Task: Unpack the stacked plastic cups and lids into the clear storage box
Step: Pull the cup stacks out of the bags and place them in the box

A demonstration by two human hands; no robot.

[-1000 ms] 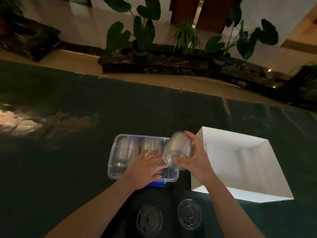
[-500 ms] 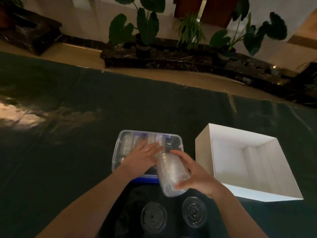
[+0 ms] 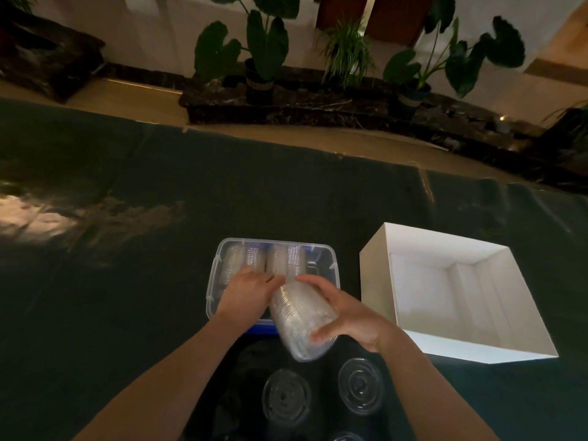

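Two bare hands work over a dark green table covering (image 3: 159,281). Right hand (image 3: 346,310) is closed around a stack of clear plastic cups (image 3: 300,323), fingers over the top and thumb pressing near the wide rim end. This stack lies tilted, its narrow end pointing into the clear storage box (image 3: 270,281) and its wide end hanging over the box's near edge, toward the person. Left hand (image 3: 246,292) lies palm down with fingers spread flat, reaching into the box beside the held stack; it seems to press on cups already inside rather than grip anything, though the glare and blur make that hard to confirm.

Inside the box, two more stacks of clear cups (image 3: 265,261) lie on their sides next to each other along the far wall. A strip of blue (image 3: 259,329) shows under the box's near edge. Just right of the box, apart from it, stands an open white cardboard box (image 3: 451,291). Nearer the person, on a darker patch of the surface, several round clear lids (image 3: 361,386) lie flat. Beyond the table, potted plants (image 3: 264,49) with broad leaves stand on a dark stone ledge against a pale wall.
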